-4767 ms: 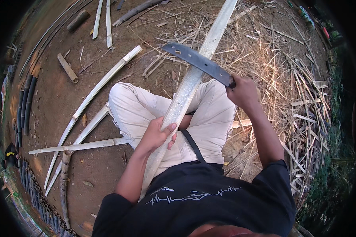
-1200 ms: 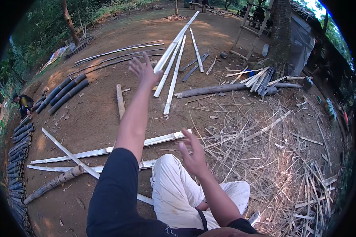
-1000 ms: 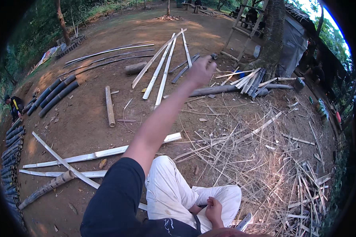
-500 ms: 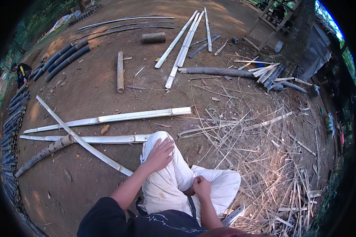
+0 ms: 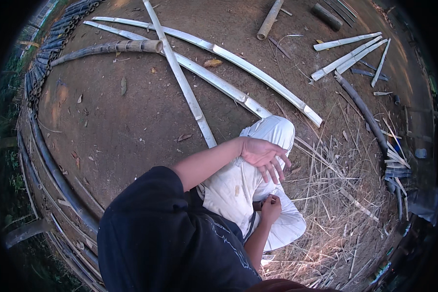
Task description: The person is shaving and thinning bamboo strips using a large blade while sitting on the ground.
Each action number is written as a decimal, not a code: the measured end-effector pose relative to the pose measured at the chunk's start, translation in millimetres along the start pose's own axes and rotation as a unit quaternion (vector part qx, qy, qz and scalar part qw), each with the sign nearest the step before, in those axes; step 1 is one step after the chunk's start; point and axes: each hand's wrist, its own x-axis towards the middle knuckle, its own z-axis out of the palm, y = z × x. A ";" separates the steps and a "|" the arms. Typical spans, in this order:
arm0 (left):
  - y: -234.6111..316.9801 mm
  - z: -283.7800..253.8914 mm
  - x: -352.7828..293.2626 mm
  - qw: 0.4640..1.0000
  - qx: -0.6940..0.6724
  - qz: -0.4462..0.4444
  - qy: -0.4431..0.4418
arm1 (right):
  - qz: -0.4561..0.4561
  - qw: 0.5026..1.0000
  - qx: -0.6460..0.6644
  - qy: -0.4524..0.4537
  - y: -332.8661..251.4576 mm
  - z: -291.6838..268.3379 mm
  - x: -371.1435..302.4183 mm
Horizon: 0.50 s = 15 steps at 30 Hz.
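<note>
My left hand (image 5: pixel 264 155) is turned palm up above my raised knee in pale trousers (image 5: pixel 236 182), its fingers apart and nothing in it. Lower down, my right hand (image 5: pixel 271 209) rests over my lap with its fingers curled closed. Whatever it may hold is hidden. Close to my left forearm ends a split bamboo strip (image 5: pixel 186 97) that crosses two longer split bamboo lengths (image 5: pixel 263 72) on the dirt. One of those two reaches as far as my knee. Thin bamboo shavings (image 5: pixel 326 194) are strewn to the right of my legs.
A cut bamboo pole (image 5: pixel 107 47) lies at far left, near a row of dark bamboo pieces (image 5: pixel 58 41). Short bamboo sections (image 5: pixel 270 19) and pale split pieces (image 5: pixel 348 57) lie at the back right. A long dark pole (image 5: pixel 58 168) curves along the left side.
My view has swung to the left. My left hand has come off the knee and turned palm up. My right hand stays curled at my lap.
</note>
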 end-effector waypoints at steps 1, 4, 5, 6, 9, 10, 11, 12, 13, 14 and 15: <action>11.1 -4.0 2.5 0.999 -0.011 0.043 -0.002 | 0.005 1.000 -0.005 -0.001 5.4 1.0 2.5; 50.9 -28.1 11.0 0.975 -0.033 0.214 0.051 | 0.013 1.000 0.009 0.004 25.5 11.3 11.8; 64.7 -49.9 15.7 0.954 -0.039 0.285 0.084 | 0.026 1.000 0.001 0.003 23.5 11.8 11.8; 79.3 -79.2 21.6 0.924 -0.037 0.316 0.211 | 0.018 1.000 -0.021 0.005 12.9 11.4 11.5; 112.7 -163.3 37.6 0.520 0.340 0.232 0.749 | 0.000 0.995 -0.100 0.006 -11.1 1.0 1.3; 118.9 -180.1 39.1 0.443 0.413 0.158 0.780 | 0.007 0.995 -0.096 -0.001 -12.8 0.5 2.6; 124.5 -184.0 35.6 0.409 0.518 0.102 0.744 | 0.014 0.995 -0.102 -0.001 -12.0 2.5 2.3; 128.5 -198.2 26.1 0.422 0.573 0.111 0.694 | 0.018 0.994 -0.107 0.003 -11.6 1.1 5.0; 133.2 -202.1 17.7 0.385 0.661 0.022 0.644 | 0.025 0.995 -0.099 -0.001 -13.1 1.2 6.1; 137.2 -216.6 11.8 0.318 0.721 -0.053 0.613 | 0.027 0.995 -0.092 -0.006 -14.6 -0.6 6.6; 140.1 -232.3 7.3 0.290 0.740 -0.062 0.604 | 0.034 0.996 -0.086 0.003 -12.2 0.8 8.6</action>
